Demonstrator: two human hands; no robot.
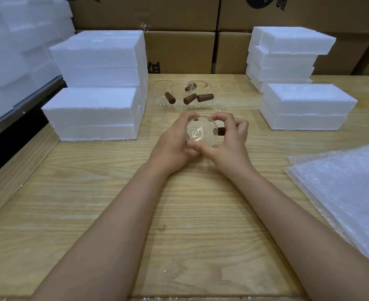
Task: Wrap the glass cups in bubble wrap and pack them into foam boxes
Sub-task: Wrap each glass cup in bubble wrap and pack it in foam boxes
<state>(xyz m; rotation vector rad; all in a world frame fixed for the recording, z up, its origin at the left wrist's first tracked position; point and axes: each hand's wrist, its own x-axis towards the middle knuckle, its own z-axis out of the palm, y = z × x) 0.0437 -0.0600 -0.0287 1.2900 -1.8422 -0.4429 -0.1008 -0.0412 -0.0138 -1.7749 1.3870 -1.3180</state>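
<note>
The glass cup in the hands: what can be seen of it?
The glass cup is clear, round and bare of wrap, with a stubby brown handle on its right side. It is tipped so one round end faces the camera. The left hand grips its left side, the right hand its right, by the handle, over the wooden table.

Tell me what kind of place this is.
Most likely a packing station in a warehouse or stockroom. Brown cardboard cartons are stacked behind the wooden table, white foam boxes stand in piles on it, and sheets of bubble wrap lie at its right edge.
</note>
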